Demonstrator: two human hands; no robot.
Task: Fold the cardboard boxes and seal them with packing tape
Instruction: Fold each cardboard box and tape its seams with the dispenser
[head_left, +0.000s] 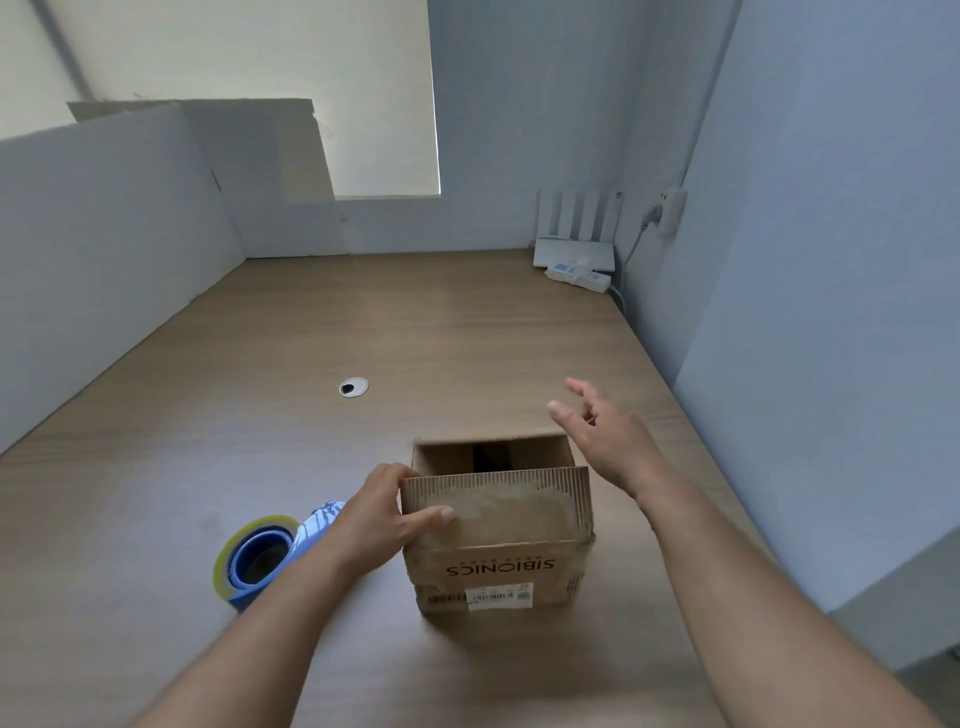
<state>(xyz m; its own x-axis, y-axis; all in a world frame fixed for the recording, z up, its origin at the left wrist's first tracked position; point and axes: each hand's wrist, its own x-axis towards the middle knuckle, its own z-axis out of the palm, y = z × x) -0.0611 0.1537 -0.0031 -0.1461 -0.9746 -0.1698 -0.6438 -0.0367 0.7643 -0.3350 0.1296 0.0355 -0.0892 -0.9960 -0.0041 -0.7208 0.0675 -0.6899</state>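
A small brown cardboard box (498, 551) printed "SIBIONICS" stands on the wooden table, its top open and its near flap raised. My left hand (382, 514) grips the box's left corner, thumb across the raised near flap. Fingers spread and holding nothing, my right hand (602, 431) hovers at the box's far right corner. A roll of clear packing tape on a blue dispenser (260, 556) lies on the table just left of my left forearm.
The wooden table (311, 338) has a round cable grommet (354, 387) in its middle. White partition boards (104, 249) line the left and back. A white router (574, 252) and power strip (579, 275) sit at the far right corner by the wall.
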